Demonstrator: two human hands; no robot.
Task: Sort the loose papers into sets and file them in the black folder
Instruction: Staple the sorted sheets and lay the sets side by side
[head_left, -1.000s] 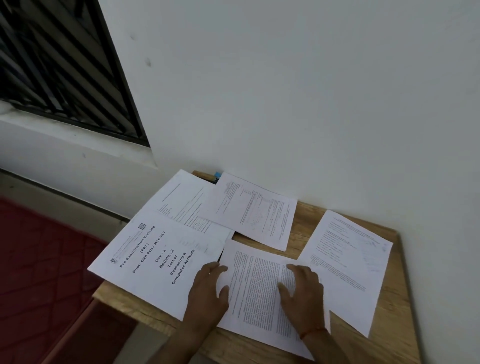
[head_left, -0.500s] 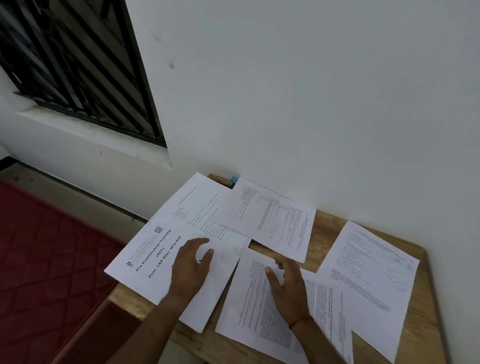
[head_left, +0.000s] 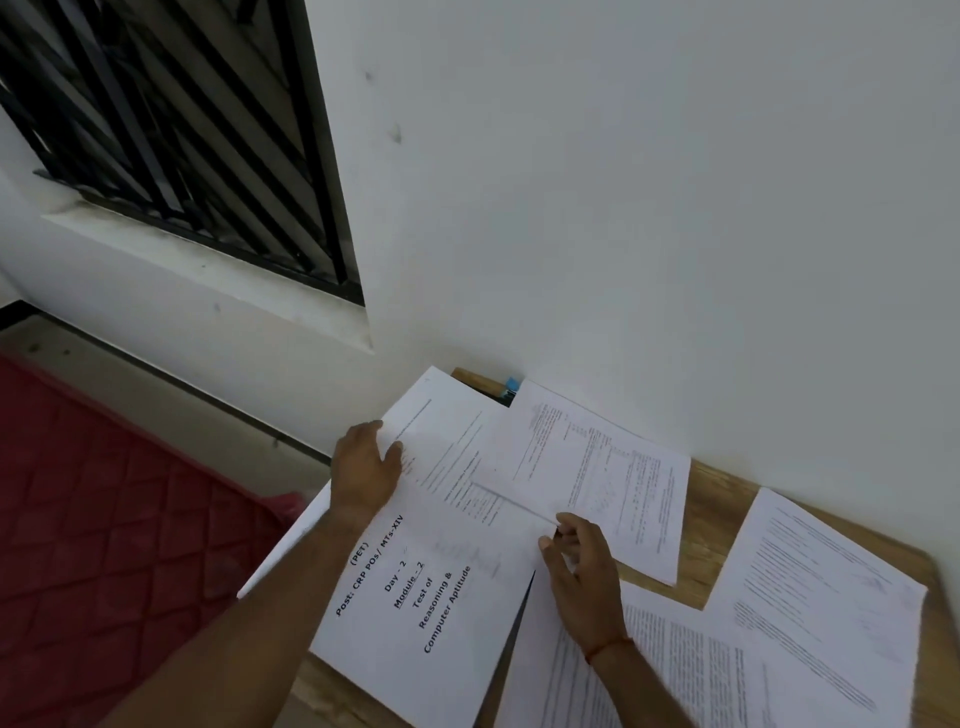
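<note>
Several papers (head_left: 691, 670) are lying overlapped on the wooden table (head_left: 714, 506); nearest, the R hand (head_left: 582, 577) is pinching a sheet corner w/ thumb & fingertips, just beside the cover page (head_left: 426, 623). Farther back, the L hand (head_left: 366, 467) is gripping the left edge of a text sheet (head_left: 447, 431), w/ a chart sheet (head_left: 613, 478) lying beyond, near the wall (head_left: 623, 208).

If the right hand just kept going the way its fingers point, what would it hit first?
The near edge of the sheet printed with tables, lying just ahead of the right hand. Its fingertips look right at that edge, though I cannot tell whether they touch it.
</note>
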